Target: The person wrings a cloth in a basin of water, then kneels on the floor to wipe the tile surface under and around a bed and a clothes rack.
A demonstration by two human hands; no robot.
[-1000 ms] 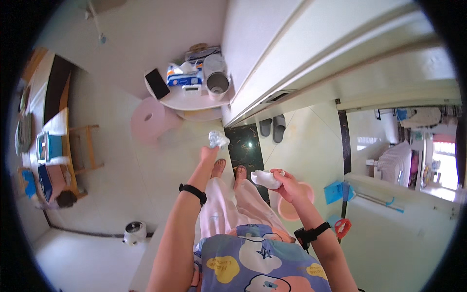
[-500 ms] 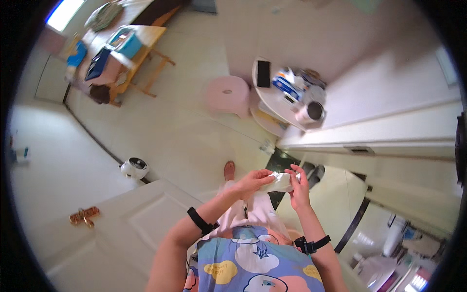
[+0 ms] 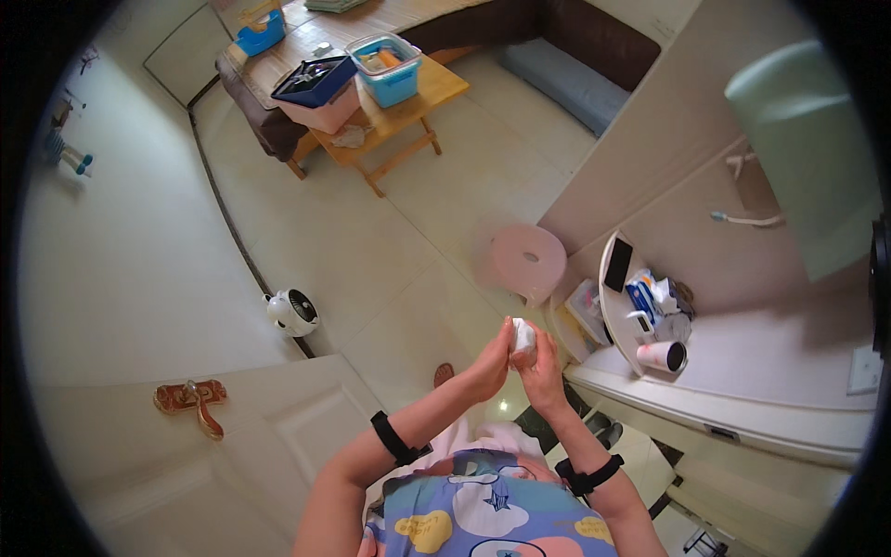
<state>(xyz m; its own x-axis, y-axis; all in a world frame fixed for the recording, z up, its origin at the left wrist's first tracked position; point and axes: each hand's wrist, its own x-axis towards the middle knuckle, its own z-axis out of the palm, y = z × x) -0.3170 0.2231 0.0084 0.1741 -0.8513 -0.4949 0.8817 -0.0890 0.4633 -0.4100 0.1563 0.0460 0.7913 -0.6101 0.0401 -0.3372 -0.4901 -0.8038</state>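
The person's two hands meet in front of the chest, both closed around a small white object (image 3: 522, 336). The left hand (image 3: 492, 364) presses against its left side with fingers pointing up; the right hand (image 3: 541, 371) cups it from below and to the right. The object stands between the two palms, its long axis roughly upright and its top showing above the fingertips. What kind of thing it is cannot be told, since the hands cover most of it. Neither hand is clearly the nearer; both touch it. Each wrist bears a black band (image 3: 393, 438).

Taking the white object as the landmark: just beyond it and a little to the right stands a pink round stool (image 3: 527, 260). Farther right is a small round white table (image 3: 608, 306) crowded with boxes, a dark phone and a white cup lying on its side. To the left, on the floor near the wall, sits a small white fan (image 3: 293, 312). Far beyond, up and to the left, a wooden table (image 3: 408, 107) carries a blue bin and a pink one.
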